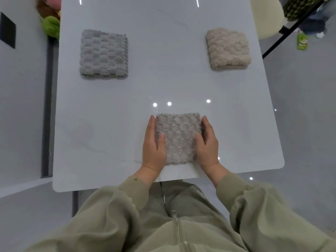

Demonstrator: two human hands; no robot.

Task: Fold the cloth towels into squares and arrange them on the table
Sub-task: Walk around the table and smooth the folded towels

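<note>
Pressing the sides of the folded grey towel [178,138] on the white table [109,115] with left hand [153,144] and right hand [207,142], fingers [151,124] straight, thumbs on top.

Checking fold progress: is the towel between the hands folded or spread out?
Folded: the towel is a compact square, left hand and right hand pressed against its sides.

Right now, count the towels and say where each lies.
3: grey towel far left; beige towel far right; third towel near edge, between left hand and right hand.
</note>
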